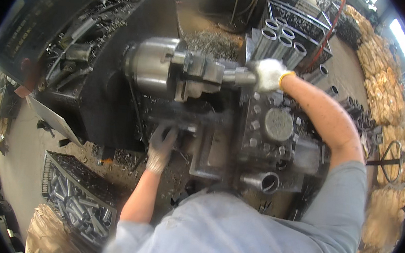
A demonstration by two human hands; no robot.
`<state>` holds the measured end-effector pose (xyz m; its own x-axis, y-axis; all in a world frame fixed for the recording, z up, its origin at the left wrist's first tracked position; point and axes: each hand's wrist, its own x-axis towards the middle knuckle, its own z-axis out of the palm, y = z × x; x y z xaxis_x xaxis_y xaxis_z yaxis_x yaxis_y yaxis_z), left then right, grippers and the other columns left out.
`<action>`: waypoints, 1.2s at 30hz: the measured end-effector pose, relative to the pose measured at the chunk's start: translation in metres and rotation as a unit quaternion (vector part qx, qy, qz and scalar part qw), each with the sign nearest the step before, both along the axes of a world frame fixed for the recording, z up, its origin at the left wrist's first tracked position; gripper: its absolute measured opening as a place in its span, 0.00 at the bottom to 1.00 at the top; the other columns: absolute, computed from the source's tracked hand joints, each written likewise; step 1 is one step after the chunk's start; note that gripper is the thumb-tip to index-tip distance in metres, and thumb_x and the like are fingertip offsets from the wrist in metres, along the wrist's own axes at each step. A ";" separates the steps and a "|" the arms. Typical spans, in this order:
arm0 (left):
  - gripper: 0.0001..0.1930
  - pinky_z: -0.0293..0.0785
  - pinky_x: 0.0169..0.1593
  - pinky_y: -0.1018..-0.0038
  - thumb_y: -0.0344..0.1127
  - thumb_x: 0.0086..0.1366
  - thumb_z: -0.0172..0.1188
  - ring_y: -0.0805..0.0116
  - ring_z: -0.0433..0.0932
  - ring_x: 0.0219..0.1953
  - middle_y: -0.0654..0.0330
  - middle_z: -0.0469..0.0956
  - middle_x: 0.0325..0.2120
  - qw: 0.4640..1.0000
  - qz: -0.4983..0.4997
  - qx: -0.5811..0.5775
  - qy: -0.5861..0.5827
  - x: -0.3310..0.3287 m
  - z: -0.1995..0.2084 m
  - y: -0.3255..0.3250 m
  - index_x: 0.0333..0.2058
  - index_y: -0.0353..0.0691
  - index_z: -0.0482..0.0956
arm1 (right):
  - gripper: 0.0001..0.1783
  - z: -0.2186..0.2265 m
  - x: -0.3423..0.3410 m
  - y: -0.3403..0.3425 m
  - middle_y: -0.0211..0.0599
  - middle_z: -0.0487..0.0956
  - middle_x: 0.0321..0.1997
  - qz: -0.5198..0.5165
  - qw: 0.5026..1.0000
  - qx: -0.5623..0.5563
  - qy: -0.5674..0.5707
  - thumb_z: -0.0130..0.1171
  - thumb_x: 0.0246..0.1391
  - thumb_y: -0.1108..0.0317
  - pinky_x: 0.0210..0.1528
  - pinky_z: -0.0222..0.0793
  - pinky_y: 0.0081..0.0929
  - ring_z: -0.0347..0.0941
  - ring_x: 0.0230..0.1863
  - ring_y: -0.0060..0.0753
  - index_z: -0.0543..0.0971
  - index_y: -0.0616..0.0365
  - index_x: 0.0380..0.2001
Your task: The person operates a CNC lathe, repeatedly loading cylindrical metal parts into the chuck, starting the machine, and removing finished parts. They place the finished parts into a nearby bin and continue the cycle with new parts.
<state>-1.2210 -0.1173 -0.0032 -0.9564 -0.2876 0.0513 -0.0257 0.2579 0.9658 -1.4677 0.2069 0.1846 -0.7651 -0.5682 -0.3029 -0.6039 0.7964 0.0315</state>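
Observation:
A lathe chuck (157, 68) with stepped metal jaws (200, 72) faces right at the centre. My right hand (268, 75), in a white glove with a yellow cuff, is closed around the outer end of a short metal cylinder (237, 76). The cylinder's other end meets the jaws; whether they clamp it I cannot tell. My left hand (163, 141), in a greyish glove, reaches low in front of the machine, left of the carriage (202, 151). Its fingers are blurred and partly dark, so its grip is unclear. Right of the chuck stands the bolted tool post (278, 125).
Several metal tubes (268, 34) stand upright behind the tool post, and one tube (261, 181) lies near my body. A crate of metal pieces (77, 207) sits lower left. Scraps cover the machine's headstock (115, 69). A handwheel (392, 162) and stacked sacks (390, 100) are at right.

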 end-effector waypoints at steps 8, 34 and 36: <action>0.24 0.78 0.46 0.61 0.55 0.75 0.60 0.62 0.80 0.40 0.59 0.81 0.39 0.892 0.328 0.306 -0.056 0.143 -0.097 -0.146 0.54 0.40 0.78 | 0.46 -0.045 -0.011 -0.040 0.59 0.87 0.49 0.005 0.995 -0.068 -0.067 0.75 0.41 0.46 0.52 0.82 0.47 0.86 0.48 0.59 0.79 0.68 0.58; 0.20 0.84 0.46 0.52 0.26 0.65 0.69 0.44 0.87 0.41 0.40 0.86 0.43 0.729 0.281 -0.556 0.283 0.050 0.204 -0.197 0.56 0.35 0.83 | 0.19 0.014 0.238 0.118 0.43 0.87 0.48 -0.291 0.691 -0.582 0.314 0.64 0.67 0.71 0.50 0.82 0.28 0.83 0.45 0.30 0.82 0.72 0.57; 0.32 0.82 0.52 0.54 0.39 0.74 0.57 0.46 0.87 0.48 0.40 0.86 0.46 0.770 0.291 -0.559 0.094 -0.022 0.260 -0.221 0.74 0.39 0.64 | 0.19 -0.009 0.275 0.126 0.43 0.86 0.48 -0.294 0.665 -0.628 0.277 0.64 0.69 0.70 0.47 0.82 0.28 0.82 0.41 0.30 0.81 0.71 0.58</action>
<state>-1.2425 -0.3384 0.2568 -0.6268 -0.3410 0.7006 -0.3388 0.9290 0.1490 -1.1925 0.3327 0.1758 -0.7632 0.3398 0.5496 -0.3490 0.4991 -0.7931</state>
